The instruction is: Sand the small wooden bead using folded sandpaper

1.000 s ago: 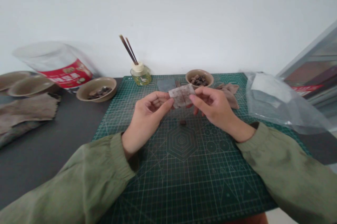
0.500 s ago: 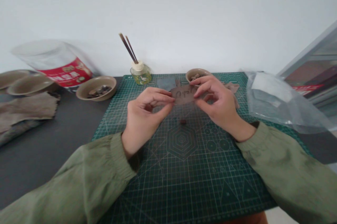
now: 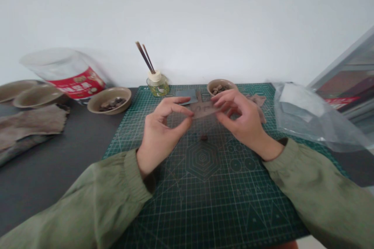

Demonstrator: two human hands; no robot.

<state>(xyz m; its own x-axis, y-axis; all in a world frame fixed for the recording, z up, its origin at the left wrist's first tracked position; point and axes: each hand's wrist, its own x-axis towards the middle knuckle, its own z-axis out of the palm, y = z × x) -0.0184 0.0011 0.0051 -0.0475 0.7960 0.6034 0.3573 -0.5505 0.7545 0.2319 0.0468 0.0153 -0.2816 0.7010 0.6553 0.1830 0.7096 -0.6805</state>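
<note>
Between my two hands, a small thin piece of brown cloth (image 3: 204,110) with dark marks on it is held up above the green cutting mat (image 3: 201,202). My left hand (image 3: 162,134) pinches its left edge between thumb and fingertips. The right edge is pinched by my right hand (image 3: 242,120), whose fingers hide part of it. On the mat below lies a small dark brown block (image 3: 203,138). A flat grey sheet (image 3: 187,95) rests just behind the left fingertips.
Behind my right hand is a bowl (image 3: 217,83) of small brown pieces, with crumpled cloth (image 3: 258,101) beside it. A clear plastic bag (image 3: 309,116) lies right. Leftward are a reed diffuser (image 3: 157,83), another bowl (image 3: 109,105), a red-labelled jar (image 3: 76,81) and brown cloth (image 3: 32,124).
The brown cloth piece has tilted, its right end now higher, and its marks look more foreshortened. Both hands stay nearly in place, still pinching it. The view has shifted slightly.
</note>
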